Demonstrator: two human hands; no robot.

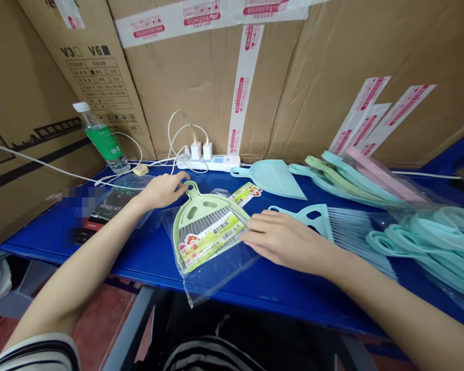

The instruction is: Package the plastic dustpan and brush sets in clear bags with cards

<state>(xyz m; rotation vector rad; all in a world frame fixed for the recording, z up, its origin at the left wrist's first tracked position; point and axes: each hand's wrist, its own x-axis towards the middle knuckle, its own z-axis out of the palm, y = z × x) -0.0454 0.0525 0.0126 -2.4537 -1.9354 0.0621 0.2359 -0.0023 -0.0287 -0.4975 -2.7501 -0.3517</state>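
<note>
A light green dustpan point(177, 234) with a small brush point(201, 224) nested in it lies in a clear plastic bag point(216, 281) before me. A yellow-green printed card point(212, 240) rests over the brush bristles. My left hand point(166, 188) is closed at the dustpan's looped handle, its index finger over the tip. At the right side, my right hand point(280, 239) has its fingers bent round the edge of the bagged dustpan; its thumb is hidden. Another printed card point(246, 193) lies just behind the bag. A blue brush point(313, 219) lies beside my right hand.
Behind stands a loose blue dustpan point(276, 178). Stacked dustpans point(348, 180) and bagged blue ones point(429, 252) fill the right. A power strip point(220, 163) with white cables runs along the cardboard point(201, 93). A bottle point(104, 141) and a dark phone-like device point(108, 208) are left.
</note>
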